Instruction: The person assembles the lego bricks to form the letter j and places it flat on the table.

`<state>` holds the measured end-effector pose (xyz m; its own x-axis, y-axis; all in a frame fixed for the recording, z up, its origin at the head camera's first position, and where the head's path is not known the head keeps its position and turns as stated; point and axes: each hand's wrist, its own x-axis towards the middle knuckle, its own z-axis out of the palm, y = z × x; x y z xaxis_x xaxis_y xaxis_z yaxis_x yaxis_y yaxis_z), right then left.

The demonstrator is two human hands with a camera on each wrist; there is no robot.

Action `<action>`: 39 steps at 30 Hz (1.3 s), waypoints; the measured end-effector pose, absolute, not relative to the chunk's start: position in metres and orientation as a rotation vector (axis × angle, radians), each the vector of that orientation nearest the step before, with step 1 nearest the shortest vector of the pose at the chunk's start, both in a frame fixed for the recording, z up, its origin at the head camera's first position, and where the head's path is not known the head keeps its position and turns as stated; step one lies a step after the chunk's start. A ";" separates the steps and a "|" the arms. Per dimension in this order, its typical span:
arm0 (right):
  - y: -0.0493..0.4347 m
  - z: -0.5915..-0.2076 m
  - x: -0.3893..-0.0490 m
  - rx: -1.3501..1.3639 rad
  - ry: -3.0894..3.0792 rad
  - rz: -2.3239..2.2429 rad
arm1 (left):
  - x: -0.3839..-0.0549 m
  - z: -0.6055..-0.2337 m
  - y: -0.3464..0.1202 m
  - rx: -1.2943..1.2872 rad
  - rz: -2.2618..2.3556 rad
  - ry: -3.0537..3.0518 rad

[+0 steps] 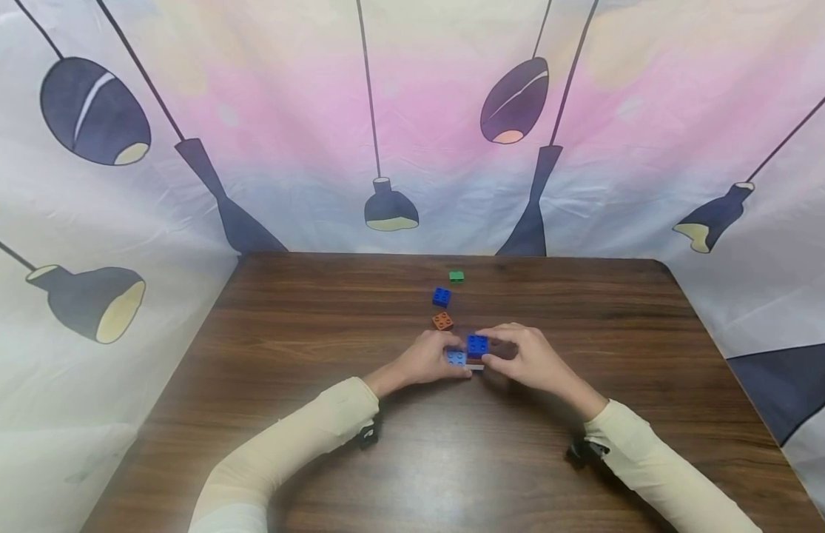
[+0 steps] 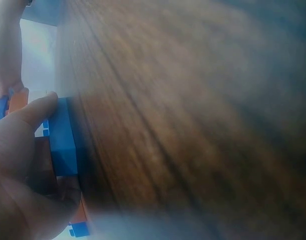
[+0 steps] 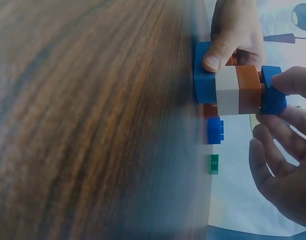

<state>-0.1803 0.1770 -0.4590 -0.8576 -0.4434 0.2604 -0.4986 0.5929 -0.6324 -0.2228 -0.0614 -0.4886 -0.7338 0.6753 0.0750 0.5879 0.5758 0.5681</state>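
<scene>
A small stack of toy building bricks stands on the table. From the bottom up, the right wrist view shows a lower blue brick (image 3: pixel 204 89), a white brick (image 3: pixel 227 92), an orange brick (image 3: pixel 249 90) and an upper blue brick (image 3: pixel 270 102). My left hand (image 1: pixel 425 357) grips the lower blue brick, its thumb lying against the side. Thumb and fingers of my right hand (image 1: pixel 528 359) pinch the upper blue brick, which sits slightly tilted on the orange one, with part of an orange stud showing between. Light blue studs (image 1: pixel 456 358) show between the left thumb and fingers.
Beyond the hands, a loose orange brick (image 1: pixel 442 320), a loose blue brick (image 1: pixel 442 297) and a green brick (image 1: pixel 456 277) lie in a line toward the back of the brown wooden table (image 1: pixel 305 296). A lamp-patterned cloth (image 1: pixel 319 111) hangs behind the table.
</scene>
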 end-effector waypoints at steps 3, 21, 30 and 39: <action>0.177 -0.459 -0.181 0.807 -2.742 1.127 | -0.223 -0.488 -0.061 1.059 0.871 2.652; 0.174 -0.456 -0.184 0.805 -2.758 1.090 | -0.223 -0.485 -0.062 1.046 0.854 2.654; 0.171 -0.458 -0.184 0.749 -2.739 1.128 | -0.222 -0.487 -0.062 1.051 0.842 2.656; 0.172 -0.457 -0.187 0.798 -2.697 1.155 | -0.222 -0.485 -0.062 1.047 0.859 2.646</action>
